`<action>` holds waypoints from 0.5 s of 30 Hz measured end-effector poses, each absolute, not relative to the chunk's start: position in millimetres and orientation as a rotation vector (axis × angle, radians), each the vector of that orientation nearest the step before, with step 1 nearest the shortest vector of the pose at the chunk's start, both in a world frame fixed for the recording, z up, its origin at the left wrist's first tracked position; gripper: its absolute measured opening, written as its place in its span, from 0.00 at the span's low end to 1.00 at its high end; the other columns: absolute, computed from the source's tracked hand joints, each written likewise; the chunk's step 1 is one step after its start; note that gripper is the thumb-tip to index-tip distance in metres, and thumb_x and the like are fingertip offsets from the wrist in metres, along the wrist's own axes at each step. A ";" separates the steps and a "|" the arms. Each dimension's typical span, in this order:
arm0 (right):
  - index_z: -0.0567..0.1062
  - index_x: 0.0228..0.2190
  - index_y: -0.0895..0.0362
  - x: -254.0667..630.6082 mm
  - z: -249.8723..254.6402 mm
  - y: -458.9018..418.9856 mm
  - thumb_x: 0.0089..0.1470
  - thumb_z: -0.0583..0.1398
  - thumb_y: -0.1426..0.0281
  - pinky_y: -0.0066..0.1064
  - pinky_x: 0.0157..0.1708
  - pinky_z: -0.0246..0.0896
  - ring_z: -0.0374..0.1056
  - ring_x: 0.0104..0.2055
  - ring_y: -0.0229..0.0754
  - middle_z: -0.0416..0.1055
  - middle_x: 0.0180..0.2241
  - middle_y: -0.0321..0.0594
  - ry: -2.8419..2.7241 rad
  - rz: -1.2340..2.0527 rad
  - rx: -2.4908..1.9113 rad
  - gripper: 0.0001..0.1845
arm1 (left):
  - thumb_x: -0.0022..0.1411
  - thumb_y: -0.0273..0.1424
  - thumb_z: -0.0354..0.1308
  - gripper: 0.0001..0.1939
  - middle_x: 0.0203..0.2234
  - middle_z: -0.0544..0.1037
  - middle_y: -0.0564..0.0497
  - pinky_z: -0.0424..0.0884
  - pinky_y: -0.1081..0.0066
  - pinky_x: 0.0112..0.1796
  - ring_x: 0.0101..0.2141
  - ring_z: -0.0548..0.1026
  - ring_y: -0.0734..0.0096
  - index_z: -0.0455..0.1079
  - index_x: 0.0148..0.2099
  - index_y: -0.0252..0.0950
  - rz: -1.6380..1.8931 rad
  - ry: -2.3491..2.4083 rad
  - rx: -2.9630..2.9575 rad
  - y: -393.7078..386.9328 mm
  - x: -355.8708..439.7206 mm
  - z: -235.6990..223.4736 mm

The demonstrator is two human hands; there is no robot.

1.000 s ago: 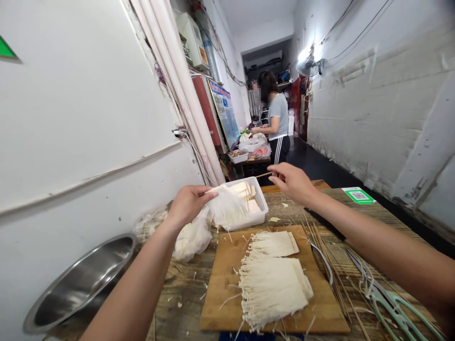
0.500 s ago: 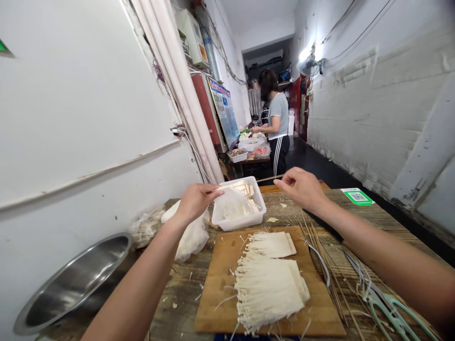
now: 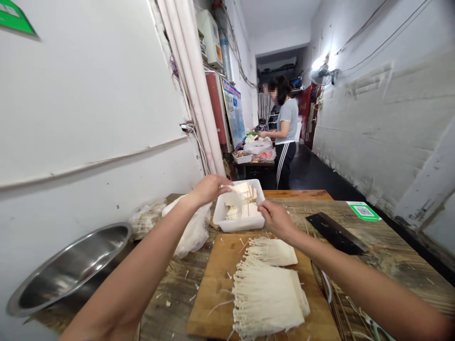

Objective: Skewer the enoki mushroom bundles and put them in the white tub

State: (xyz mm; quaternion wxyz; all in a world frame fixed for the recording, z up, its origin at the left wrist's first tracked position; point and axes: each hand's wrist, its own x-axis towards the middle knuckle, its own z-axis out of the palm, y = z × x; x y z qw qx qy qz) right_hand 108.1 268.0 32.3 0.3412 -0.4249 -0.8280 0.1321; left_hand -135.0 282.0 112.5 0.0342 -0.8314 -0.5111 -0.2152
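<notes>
My left hand (image 3: pixel 210 190) is closed on a thin slab of enoki mushroom (image 3: pixel 236 200), held over the white plastic tub (image 3: pixel 241 225). Beside the tub's right rim, my right hand (image 3: pixel 279 219) pinches a thin bamboo skewer that is mostly hidden by the fingers. Inside the tub lie pale enoki pieces with skewers (image 3: pixel 248 192) through or across them. Nearer to me, two bunches of sliced enoki (image 3: pixel 270 298) rest on a wooden cutting board (image 3: pixel 209 303).
A cleaver (image 3: pixel 336 233) lies to the right, with loose skewers and scissors partly under my right forearm. On the left are a plastic bag (image 3: pixel 194 232) and a steel basin (image 3: pixel 74 270). Further back, a person (image 3: pixel 287 121) stands at another table.
My right hand has moved left and down to the tub's rim with the skewer. My left hand still holds the enoki slab above the tub. The cleaver is now uncovered.
</notes>
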 end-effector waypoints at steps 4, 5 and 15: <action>0.70 0.30 0.57 102.1 37.3 290.3 0.58 0.48 0.71 0.28 0.28 0.53 0.64 0.28 0.39 0.70 0.25 0.37 -2.048 0.410 -1.124 0.12 | 0.58 0.30 0.58 0.29 0.59 0.63 0.43 0.54 0.55 0.57 0.59 0.60 0.57 0.58 0.61 0.38 -0.874 -1.564 -2.248 268.5 -136.2 101.6; 0.70 0.30 0.57 101.0 39.5 297.3 0.58 0.48 0.72 0.28 0.28 0.54 0.64 0.27 0.39 0.69 0.24 0.37 -2.036 0.424 -1.128 0.12 | 0.59 0.31 0.57 0.30 0.60 0.61 0.42 0.54 0.54 0.57 0.59 0.58 0.56 0.57 0.62 0.38 -0.916 -1.565 -2.203 259.1 -136.1 94.7; 0.72 0.32 0.60 40.8 16.2 358.6 0.58 0.57 0.66 0.36 0.38 0.64 0.67 0.36 0.38 0.71 0.34 0.37 -1.810 0.660 -1.264 0.10 | 0.62 0.30 0.52 0.25 0.57 0.66 0.49 0.67 0.64 0.54 0.55 0.67 0.62 0.59 0.61 0.47 -1.290 -1.650 -2.085 123.0 -138.3 -44.7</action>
